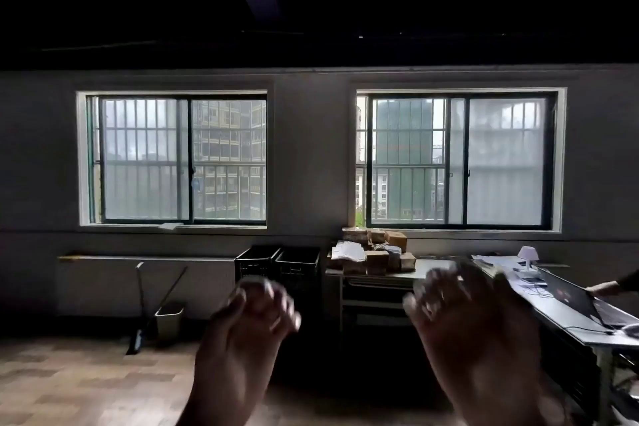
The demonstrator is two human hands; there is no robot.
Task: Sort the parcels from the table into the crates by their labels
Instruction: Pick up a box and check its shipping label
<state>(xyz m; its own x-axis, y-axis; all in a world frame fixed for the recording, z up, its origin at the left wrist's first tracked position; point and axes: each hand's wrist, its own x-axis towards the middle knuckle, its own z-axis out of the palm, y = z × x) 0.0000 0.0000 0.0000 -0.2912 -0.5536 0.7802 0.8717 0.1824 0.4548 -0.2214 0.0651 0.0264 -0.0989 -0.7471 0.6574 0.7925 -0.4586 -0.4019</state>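
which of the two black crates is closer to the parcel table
The right black crate: it stands beside the table holding the parcels; the left crate sits farther away.

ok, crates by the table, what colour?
Black, both crates, standing left of the parcel table; head view, the only one.

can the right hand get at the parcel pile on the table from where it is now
Probably not yet: the right hand is raised, empty and blurred, and the parcels look well beyond it on the far table. Nothing blocks the way.
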